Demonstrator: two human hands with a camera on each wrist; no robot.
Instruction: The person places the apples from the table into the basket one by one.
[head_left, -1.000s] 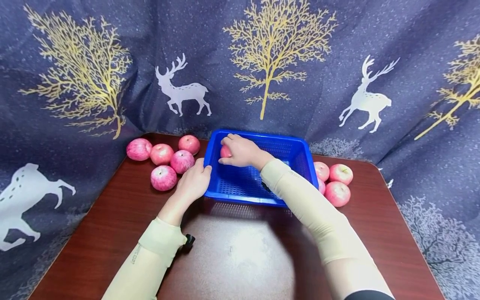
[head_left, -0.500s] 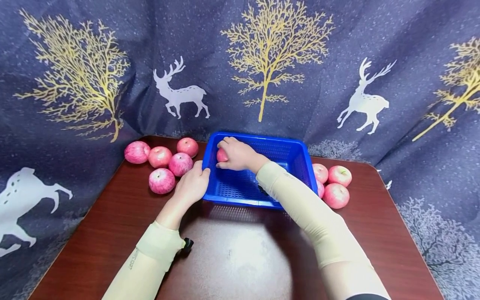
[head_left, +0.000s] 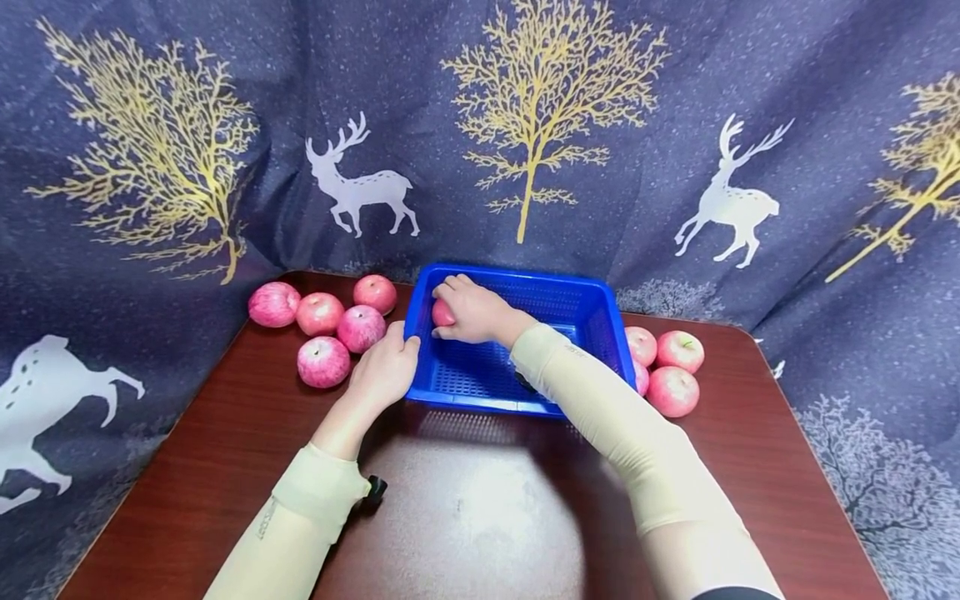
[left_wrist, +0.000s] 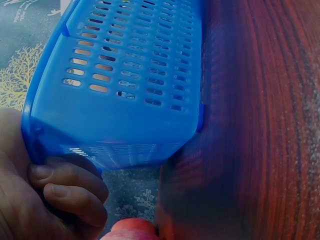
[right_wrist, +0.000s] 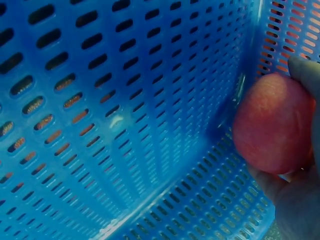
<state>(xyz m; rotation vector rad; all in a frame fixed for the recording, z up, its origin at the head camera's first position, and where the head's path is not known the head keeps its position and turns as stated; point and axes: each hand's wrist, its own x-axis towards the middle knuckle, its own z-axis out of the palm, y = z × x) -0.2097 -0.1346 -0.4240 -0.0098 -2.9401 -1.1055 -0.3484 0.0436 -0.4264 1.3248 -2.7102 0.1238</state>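
A blue perforated plastic basket (head_left: 480, 407) stands at the back middle of the table. My left hand (head_left: 386, 364) grips its left rim; in the left wrist view the curled fingers (left_wrist: 75, 192) show under the rim at the basket's corner. Inside the basket, near its left end, my right hand (head_left: 476, 310) holds a red apple (right_wrist: 274, 124). The right wrist view shows thumb and fingers around that apple, close over the perforated floor. Most of the apple is covered by the hand in the head view.
Several apples (head_left: 322, 362) lie left of the basket, close to my left hand. More apples (head_left: 673, 392) sit against its right side. A dark blue curtain (head_left: 442, 142) with trees and deer hangs behind the brown table (head_left: 247, 467).
Both hands keep their holds, and the basket stays put. The right hand with the apple shifts only slightly lower and left in the basket; the whole head view also drifts a little.
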